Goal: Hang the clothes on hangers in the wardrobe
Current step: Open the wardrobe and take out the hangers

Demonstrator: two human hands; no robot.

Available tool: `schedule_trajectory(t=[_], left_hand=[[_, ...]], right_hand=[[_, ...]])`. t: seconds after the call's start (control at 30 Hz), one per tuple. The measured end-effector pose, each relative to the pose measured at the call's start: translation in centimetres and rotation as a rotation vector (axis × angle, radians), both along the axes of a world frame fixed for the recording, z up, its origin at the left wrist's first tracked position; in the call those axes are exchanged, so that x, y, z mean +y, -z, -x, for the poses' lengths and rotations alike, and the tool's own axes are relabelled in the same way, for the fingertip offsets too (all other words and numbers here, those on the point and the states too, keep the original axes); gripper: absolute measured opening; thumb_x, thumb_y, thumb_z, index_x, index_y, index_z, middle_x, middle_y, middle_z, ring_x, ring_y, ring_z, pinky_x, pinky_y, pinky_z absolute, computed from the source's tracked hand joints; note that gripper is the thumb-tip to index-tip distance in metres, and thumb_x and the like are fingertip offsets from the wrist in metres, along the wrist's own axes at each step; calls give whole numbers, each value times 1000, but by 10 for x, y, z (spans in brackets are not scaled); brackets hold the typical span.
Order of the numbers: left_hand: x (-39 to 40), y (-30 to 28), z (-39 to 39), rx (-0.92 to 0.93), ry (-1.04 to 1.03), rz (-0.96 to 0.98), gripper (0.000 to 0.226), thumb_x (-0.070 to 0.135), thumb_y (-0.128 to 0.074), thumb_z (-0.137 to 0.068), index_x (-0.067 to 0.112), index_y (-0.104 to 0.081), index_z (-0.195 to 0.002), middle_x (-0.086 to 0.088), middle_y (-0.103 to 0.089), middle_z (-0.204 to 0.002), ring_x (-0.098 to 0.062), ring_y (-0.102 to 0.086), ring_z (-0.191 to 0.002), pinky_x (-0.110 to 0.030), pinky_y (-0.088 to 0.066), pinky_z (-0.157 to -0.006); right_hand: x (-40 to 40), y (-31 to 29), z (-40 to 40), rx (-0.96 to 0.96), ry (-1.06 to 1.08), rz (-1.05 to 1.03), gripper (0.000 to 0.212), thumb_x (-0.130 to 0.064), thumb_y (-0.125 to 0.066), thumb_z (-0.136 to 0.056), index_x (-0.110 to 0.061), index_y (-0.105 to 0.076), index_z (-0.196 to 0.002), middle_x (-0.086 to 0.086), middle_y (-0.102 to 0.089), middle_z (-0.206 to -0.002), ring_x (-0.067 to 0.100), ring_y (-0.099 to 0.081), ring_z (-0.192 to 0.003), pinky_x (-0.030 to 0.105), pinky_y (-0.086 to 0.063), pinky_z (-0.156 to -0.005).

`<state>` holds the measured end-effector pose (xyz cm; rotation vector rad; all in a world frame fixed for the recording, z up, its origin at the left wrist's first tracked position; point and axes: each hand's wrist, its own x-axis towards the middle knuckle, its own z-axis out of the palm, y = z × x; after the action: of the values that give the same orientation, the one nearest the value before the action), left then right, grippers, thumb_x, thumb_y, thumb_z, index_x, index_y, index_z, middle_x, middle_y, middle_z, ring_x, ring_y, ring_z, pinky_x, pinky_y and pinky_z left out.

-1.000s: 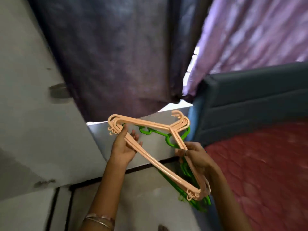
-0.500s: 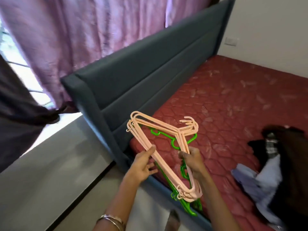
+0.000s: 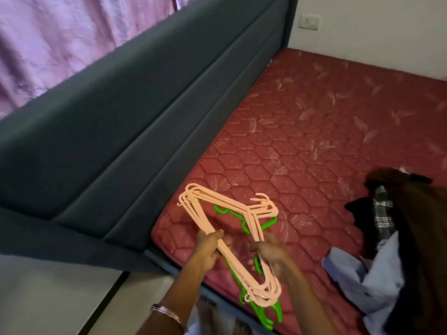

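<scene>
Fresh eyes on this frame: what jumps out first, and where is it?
The bundle of peach hangers, stacked over green hangers, sits low centre, with the left hand and right hand each keeping a grip on it above the red mattress. At the right edge lies a pile of clothes, dark, checked and pale blue. A dark grey headboard runs diagonally across the left.
</scene>
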<state>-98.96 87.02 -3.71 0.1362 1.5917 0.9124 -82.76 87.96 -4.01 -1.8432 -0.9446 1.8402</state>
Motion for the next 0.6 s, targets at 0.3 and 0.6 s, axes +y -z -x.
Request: schedule_trajectory(t=[0.3, 0.6], left_hand=[[146, 70, 66, 173, 342, 67, 13, 15, -54, -94, 17, -58, -81, -9, -63, -83, -19, -59, -66, -19, -42, -50], [285, 162, 140, 336, 403, 118, 22, 9, -51, -94, 22, -55, -76, 1, -61, -72, 0, -55, -38, -12, -35, -41]], right_hand=[[158, 86, 30, -208, 345, -135, 23, 8, -49, -86, -14, -54, -83, 10, -52, -69, 14, -46, -52, 17, -35, -34], [364, 196, 94, -72, 577, -185, 22, 7, -43, -86, -5, -50, -104, 13, -49, -73, 13, -49, -44, 20, -40, -37]])
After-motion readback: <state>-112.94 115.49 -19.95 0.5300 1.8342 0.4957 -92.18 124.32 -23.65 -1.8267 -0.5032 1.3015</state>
